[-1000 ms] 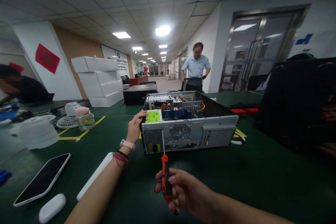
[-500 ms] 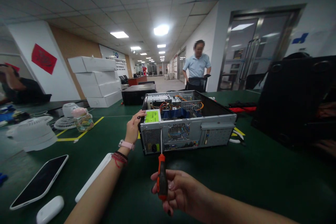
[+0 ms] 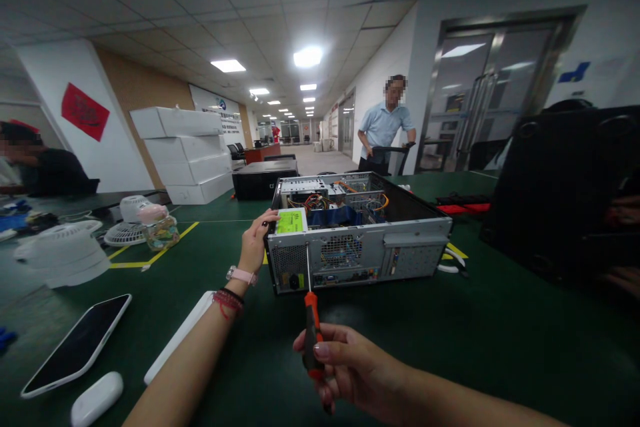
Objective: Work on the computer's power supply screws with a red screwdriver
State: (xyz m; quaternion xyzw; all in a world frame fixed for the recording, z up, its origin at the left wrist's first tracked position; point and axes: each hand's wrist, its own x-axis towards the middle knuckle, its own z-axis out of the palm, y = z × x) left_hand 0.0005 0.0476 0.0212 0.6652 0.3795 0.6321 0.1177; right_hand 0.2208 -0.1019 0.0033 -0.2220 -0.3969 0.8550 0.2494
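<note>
A computer case (image 3: 370,257) lies on its side on the green table, top uncovered, with its rear panel facing me. Inside it are cables and a power supply (image 3: 291,221) with a bright green label. My left hand (image 3: 257,233) grips the case's left corner, fingertips on the power supply's edge. In my right hand (image 3: 345,360) is an orange and black screwdriver (image 3: 313,333), held by its handle between thumb and fingers. Its shaft points away from me, and the tip meets the rear panel just right of the power supply's vent; any screw there is too small to make out.
On the left are a phone (image 3: 77,345), a white earbud case (image 3: 97,399), a clear jug (image 3: 65,257) and a small fan (image 3: 127,223). Wire cutters (image 3: 453,260) lie right of the case. A large black panel (image 3: 560,193) stands at right. A person (image 3: 385,127) stands behind the table.
The screwdriver's handle has turned and shifted slightly right, and my right fingers have rolled round it. My left hand stays put. The person behind the table has moved right and leans forward.
</note>
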